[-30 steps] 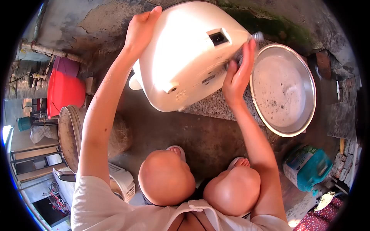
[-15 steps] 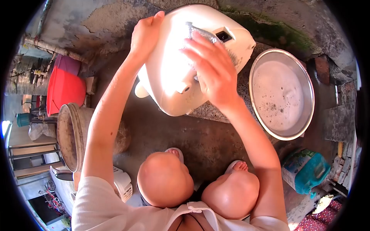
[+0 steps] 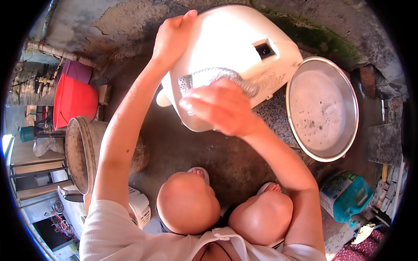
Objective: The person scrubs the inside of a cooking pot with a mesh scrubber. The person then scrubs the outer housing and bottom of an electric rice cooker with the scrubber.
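Observation:
A white, rounded appliance, which looks like a rice cooker (image 3: 230, 39), rests tilted on a stone slab (image 3: 276, 119), with a dark power socket and vent slots showing. My left hand (image 3: 173, 38) is closed over its upper left edge, thumb pointing up. With my right hand (image 3: 222, 108), slightly blurred, I press a silvery grey scrubbing cloth (image 3: 211, 75) flat against the lower part of the shell. Strong sunlight washes out some of the surface. To the right stands a metal basin (image 3: 356, 111) of cloudy, foamy water.
A teal jug (image 3: 348, 195) lies at lower right, near a red patterned cloth (image 3: 357, 252). On the left are a red bucket (image 3: 76, 102) and a large worn bucket (image 3: 89, 152), with a white plastic basket (image 3: 139, 206) below. A rough wall (image 3: 130, 26) rises behind.
My right hand and the cloth have slid down and left across the shell, uncovering the socket and vents. The cooker and my left hand have shifted slightly to the right.

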Motion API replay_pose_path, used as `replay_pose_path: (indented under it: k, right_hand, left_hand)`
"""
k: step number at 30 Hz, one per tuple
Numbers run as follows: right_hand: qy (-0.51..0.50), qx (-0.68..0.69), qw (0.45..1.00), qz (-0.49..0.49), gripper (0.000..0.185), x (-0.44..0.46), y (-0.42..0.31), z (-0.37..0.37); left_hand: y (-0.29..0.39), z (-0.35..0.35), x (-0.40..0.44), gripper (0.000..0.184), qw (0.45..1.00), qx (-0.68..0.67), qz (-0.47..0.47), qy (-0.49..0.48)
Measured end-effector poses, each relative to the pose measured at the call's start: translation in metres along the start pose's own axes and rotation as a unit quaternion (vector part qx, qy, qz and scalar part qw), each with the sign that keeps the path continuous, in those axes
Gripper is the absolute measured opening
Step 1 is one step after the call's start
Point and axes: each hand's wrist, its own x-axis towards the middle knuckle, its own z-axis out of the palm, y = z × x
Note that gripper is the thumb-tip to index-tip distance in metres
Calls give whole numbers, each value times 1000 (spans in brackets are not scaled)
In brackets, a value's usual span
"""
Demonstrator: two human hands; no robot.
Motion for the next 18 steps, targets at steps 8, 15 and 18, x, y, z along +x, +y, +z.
replay_pose_path:
  k: [8, 15, 18]
  right_hand:
    - [-2, 61, 998, 3, 19, 5, -12, 9]
    - [30, -1, 989, 144, 21, 28, -12, 5]
    - [-45, -32, 989, 135, 12, 30, -19, 9]
  left_hand:
    - [1, -3, -7, 54, 1000, 3, -16, -6]
    - [3, 0, -13, 54, 1000, 12, -15, 11]
    - [0, -3, -15, 54, 1000, -8, -15, 14]
